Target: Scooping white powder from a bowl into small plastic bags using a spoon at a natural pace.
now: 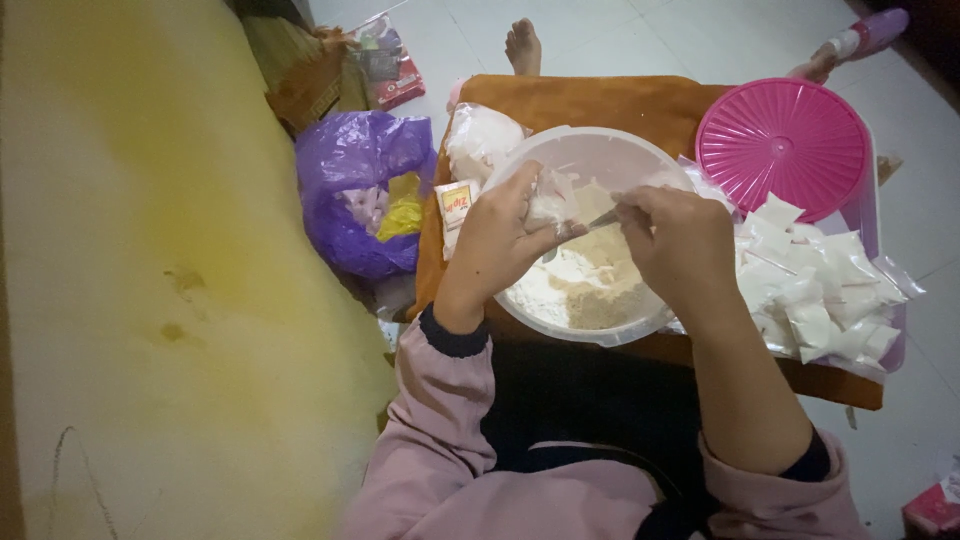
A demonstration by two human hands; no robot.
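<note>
pink sleeves (440, 440), orange cloth (590, 105), white tiled floor (640, 35)

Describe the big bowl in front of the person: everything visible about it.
The bowl is round, wide and translucent whitish, plastic by its look. It sits upright on an orange-brown cloth-covered surface in front of the person. Inside lie white powder and a tan, crumbly heap. The left hand holds a small clear packet over it; the right hand holds a thin metal utensil over it. A pink ribbed lid lies to its right.
</note>
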